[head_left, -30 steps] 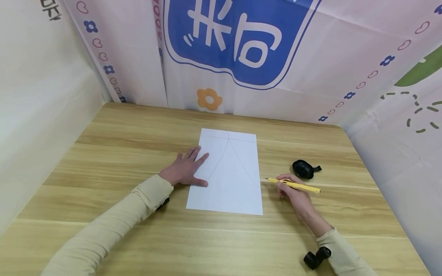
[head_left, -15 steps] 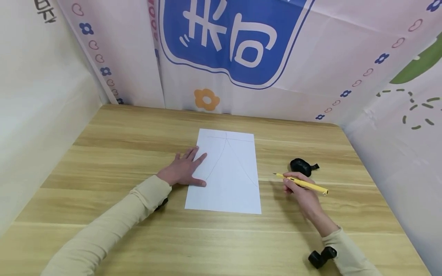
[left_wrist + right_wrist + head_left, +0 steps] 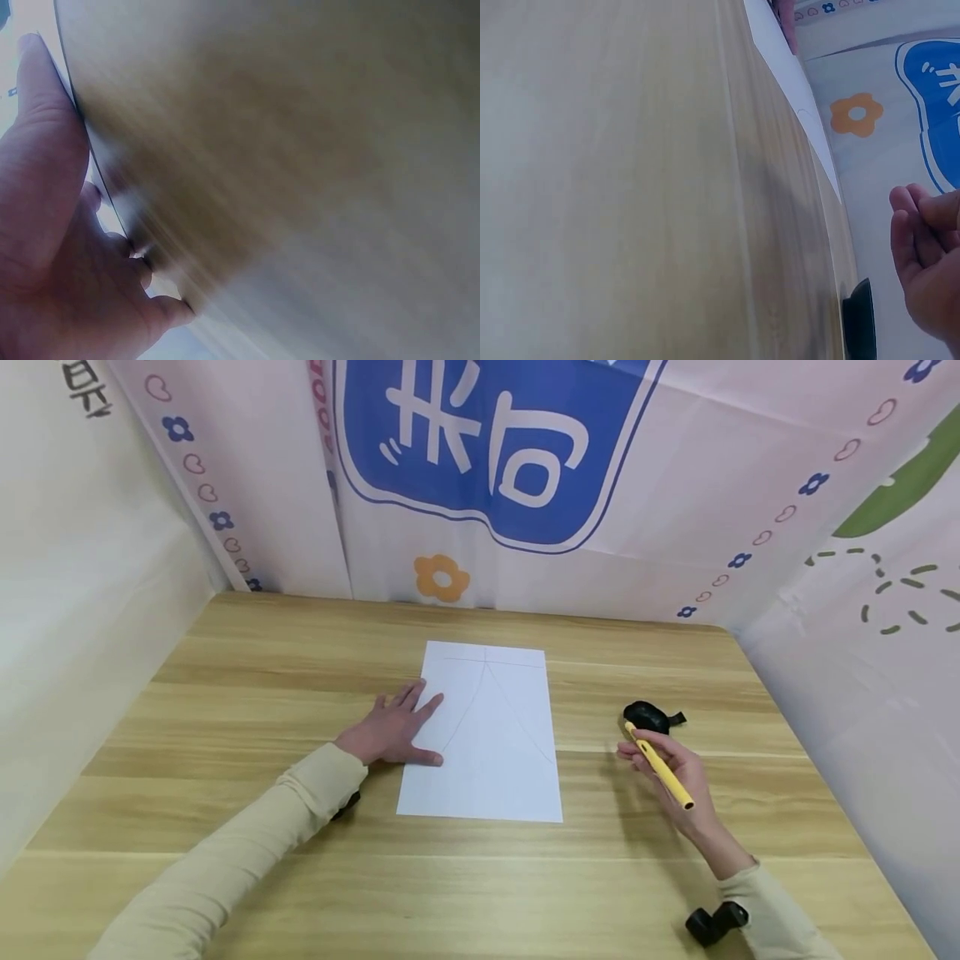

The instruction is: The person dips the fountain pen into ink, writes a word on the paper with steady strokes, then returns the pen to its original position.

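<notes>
My left hand (image 3: 390, 727) is spread with its fingers apart at the left edge of a white sheet of paper (image 3: 487, 785), thumb and fingertips resting on it. Thin lines on the sheet form a cross near the top and two curves that spread downward. To the right of the paper, my right hand (image 3: 692, 785) holds a yellow pen (image 3: 663, 774) raised over the table, its rear end pointing down toward me. The right wrist view shows the right hand (image 3: 934, 262) with fingers bent together; the pen is out of sight there.
A small black oval object (image 3: 643, 716) with a short tab lies just beyond the right hand. The wooden table (image 3: 480, 885) is bordered by printed cloth walls at the back and sides. A black device (image 3: 716, 924) sits at the right wrist.
My right hand has moved away from the paper to the right, and the pen has swung so its rear end points more toward me. The left hand stays on the sheet.
</notes>
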